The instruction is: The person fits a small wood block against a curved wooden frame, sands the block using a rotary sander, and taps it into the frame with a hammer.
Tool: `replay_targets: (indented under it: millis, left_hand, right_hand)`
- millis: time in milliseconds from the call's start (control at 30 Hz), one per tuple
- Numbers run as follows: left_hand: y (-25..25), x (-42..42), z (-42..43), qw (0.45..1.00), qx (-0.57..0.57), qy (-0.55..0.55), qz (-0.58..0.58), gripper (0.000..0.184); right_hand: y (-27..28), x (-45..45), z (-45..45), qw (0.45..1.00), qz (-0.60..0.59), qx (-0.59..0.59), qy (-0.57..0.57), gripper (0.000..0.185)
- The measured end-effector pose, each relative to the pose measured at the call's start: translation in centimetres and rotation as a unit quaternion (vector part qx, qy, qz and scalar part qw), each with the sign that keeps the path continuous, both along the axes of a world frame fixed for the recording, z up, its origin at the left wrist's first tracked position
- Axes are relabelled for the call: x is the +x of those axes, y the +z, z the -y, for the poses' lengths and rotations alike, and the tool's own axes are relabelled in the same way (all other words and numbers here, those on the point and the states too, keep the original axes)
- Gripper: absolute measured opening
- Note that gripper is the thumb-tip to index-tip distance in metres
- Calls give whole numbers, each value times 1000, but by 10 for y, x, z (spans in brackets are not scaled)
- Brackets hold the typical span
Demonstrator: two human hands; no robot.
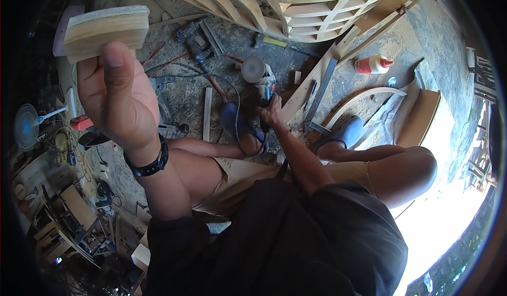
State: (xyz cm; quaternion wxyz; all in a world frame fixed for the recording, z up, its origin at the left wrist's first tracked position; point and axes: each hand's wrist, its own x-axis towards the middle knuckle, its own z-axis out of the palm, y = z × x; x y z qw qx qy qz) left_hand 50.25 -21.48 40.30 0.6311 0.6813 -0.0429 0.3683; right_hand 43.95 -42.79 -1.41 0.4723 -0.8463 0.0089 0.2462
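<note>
My left hand is raised close to the camera at the left, its thumb pressed against a small wooden block. The block's upper edge looks pale and layered, and the fingers behind it are mostly hidden. Lower down, near the floor between my feet, my right hand is wrapped round the body of an angle grinder. A round grey disc on the grinder's head faces up, away from the block. I cannot tell whether it spins. A dark cable runs across the floor beside the grinder.
A large curved wooden framework stands at the top. On the dusty floor lie a metal square, a curved wooden strip, a red-and-white bottle and a clamp-like tool. A fan is at far left.
</note>
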Motion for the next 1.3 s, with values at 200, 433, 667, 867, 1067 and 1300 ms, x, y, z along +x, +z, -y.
replay_targets:
  millis: [200,433,667,867,1067,1300]
  left_hand:
    - [2,2,4,1000,11,-5,8,40]
    - [2,7,5,1000,21,-16,2,39]
    - [-5,12,16,999,28,-12,-21,37]
    - [-5,20,42,996,34,-66,-54,36]
    - [-16,20,54,995,30,-53,-82,35]
    - [-23,37,69,989,50,-89,-105,33]
  right_hand:
    - [-22,17,-2,997,-27,73,26,88]
    - [-34,-1,0,983,161,-88,17,76]
    - [36,117,71,972,148,-79,-164,27]
    - [-14,209,93,910,291,-272,112,37]
    - [-21,252,82,860,184,-354,319,46]
    - [15,264,100,896,170,-232,339,48]
